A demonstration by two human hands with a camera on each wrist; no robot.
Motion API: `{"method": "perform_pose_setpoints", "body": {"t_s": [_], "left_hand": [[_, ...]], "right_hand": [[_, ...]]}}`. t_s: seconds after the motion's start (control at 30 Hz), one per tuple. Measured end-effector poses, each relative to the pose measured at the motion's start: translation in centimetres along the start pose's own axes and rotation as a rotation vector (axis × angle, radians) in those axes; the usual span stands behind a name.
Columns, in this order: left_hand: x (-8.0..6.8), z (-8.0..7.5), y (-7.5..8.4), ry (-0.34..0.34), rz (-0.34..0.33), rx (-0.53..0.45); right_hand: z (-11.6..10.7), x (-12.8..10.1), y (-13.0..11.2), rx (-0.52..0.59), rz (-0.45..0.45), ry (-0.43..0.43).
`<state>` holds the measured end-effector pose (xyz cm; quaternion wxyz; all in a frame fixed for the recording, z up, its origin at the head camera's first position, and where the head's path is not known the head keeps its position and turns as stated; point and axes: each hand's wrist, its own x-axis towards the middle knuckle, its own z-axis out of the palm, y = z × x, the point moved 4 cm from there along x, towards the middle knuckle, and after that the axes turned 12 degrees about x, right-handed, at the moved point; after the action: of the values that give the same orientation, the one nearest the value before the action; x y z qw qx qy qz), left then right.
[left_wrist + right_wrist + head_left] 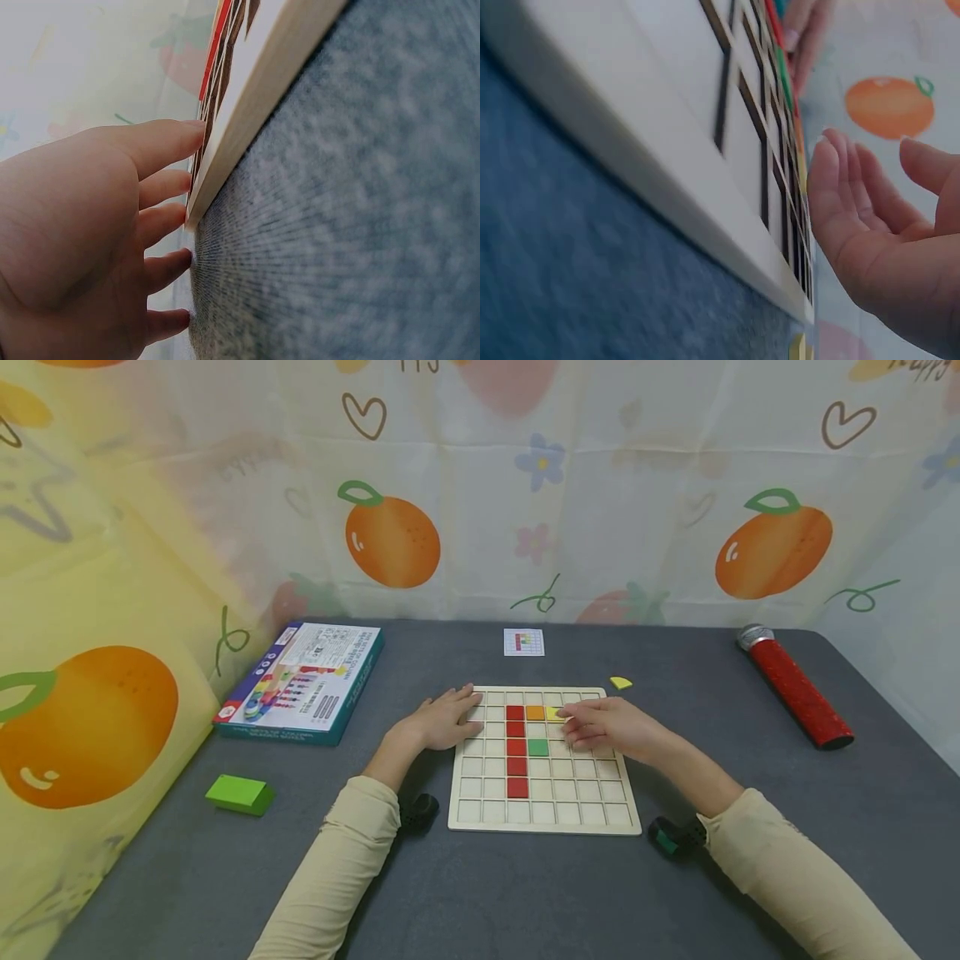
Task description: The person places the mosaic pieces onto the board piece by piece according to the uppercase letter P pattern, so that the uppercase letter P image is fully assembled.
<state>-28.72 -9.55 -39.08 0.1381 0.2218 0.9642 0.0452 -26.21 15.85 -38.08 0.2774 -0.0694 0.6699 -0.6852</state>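
Observation:
A pale wooden grid board [555, 817] lies on the dark table. Down one column runs a line of red squares [517, 767]; beside them sit an orange square [535, 713], a partly covered yellow piece [552, 714] and a green square [538, 747]. My left hand [442, 720] rests on the board's upper left edge, its fingers extended in the left wrist view. Over the upper right cells is my right hand [611, 727], by the yellow piece. In the right wrist view its fingers are loosely bent, the thumb stands apart, and nothing shows between them.
Behind the board lie a small printed card [523, 642] and a loose yellow quarter-round piece [621, 682]. To the left are a printed box [300, 681] and a green block [240, 794]. A red microphone [798, 689] lies at the right. A patterned curtain hangs behind.

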Motion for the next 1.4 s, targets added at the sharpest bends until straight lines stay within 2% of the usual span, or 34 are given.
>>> {"method": "perform_pose_setpoints", "body": {"t_s": [0.23,0.87,1.0,1.1,1.23,1.4], "left_hand": [[0.1,0.0,-0.1,0.002,-0.002,0.001],[-0.2,-0.1,0.0,0.005,0.015,-0.005],[-0.1,-0.1,-0.1,0.002,0.010,-0.001],[0.0,0.0,-0.1,-0.001,0.004,0.000],[0.0,0.0,-0.1,-0.007,-0.002,0.001],[0.0,0.0,-0.1,-0.006,-0.002,0.000]], "right_hand": [[-2.1,-0.3,-0.6,0.180,0.000,0.059],[-7.7,-0.4,-1.7,0.393,-0.087,0.175],[-8.9,0.0,-1.3,0.432,-0.122,0.151],[-9.4,0.1,-1.3,0.425,-0.132,0.155],[-9.7,0.2,-1.7,0.371,-0.097,0.238],[-10.3,0.5,-1.9,0.301,-0.050,0.292]]}}
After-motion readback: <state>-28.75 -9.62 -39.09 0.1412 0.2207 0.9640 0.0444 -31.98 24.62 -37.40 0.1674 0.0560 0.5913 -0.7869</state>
